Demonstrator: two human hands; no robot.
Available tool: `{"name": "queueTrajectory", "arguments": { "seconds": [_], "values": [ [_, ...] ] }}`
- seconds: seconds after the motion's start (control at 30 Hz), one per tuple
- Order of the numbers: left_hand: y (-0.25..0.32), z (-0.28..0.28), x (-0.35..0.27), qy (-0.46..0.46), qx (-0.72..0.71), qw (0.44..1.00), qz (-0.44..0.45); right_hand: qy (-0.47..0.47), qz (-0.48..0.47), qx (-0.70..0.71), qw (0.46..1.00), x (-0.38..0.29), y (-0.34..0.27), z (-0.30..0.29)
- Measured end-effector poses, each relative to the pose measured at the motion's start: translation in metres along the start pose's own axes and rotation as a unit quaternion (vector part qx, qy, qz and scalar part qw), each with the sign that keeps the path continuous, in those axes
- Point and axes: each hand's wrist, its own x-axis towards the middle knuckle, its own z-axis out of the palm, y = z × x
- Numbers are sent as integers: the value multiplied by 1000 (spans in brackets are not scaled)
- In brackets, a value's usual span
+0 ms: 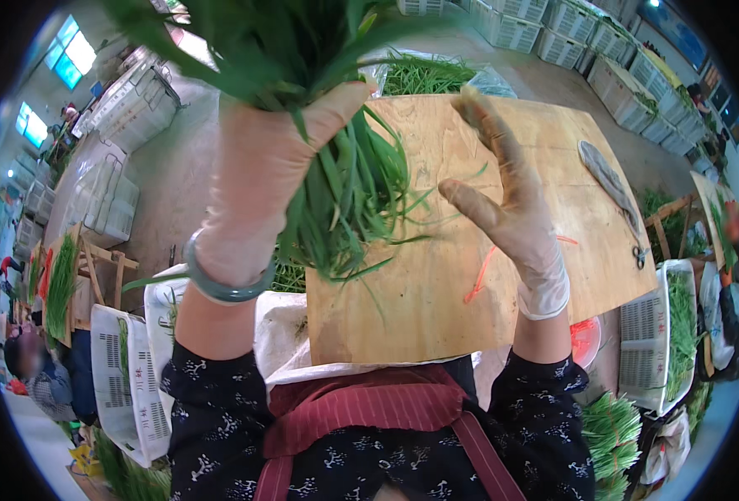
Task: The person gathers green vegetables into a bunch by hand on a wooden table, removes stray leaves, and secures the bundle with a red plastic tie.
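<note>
My left hand [250, 169], in a thin pale glove with a bangle at the wrist, grips a bunch of green chive-like leaves [263, 44] above the left part of a plywood board [407, 300]. Leaves spread upward past the fist, and more green leaves [344, 194] hang below and behind it. To the right, my right hand [513, 194], gloved and stained at the fingers, is raised over the board with thumb and fingers apart, holding nothing. An orange tie strip [479, 275] lies on the wood near its wrist.
At the board's right edge are small scissors [639, 257] and a grey cloth-like strip [607, 175]. White crates [125, 382] flank me, one holding greens [679, 332]. Greens on plastic [426, 74] lie beyond the board. A red container [585, 341] sits low right; a person [44, 376] is at left.
</note>
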Motion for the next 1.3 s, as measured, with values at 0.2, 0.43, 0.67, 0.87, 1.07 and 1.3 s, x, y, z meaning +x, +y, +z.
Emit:
{"name": "queueTrajectory", "arguments": {
  "seconds": [0.2, 0.43, 0.67, 0.87, 1.07, 1.3],
  "values": [
    [-35, -6, 26, -137, 171, 974, 63, -18, -84, 146, 986, 45, -11, 35],
    [-29, -58, 47, 4, -43, 959, -279, -263, 77, 259, 926, 14, 108, 135],
    [-17, -158, 65, 155, -22, 939, -308, -156, 190, 114, 963, -59, 74, 218],
    [36, -287, 62, 281, 10, 935, -214, -298, 136, 0, 945, -111, 53, 182],
    [41, -335, 49, 365, -38, 921, -129, -60, -130, -43, 989, 2, 12, 193],
    [60, -287, 30, 336, -28, 927, -163, -19, -336, -116, 934, 122, -70, 272]
  ]
}}
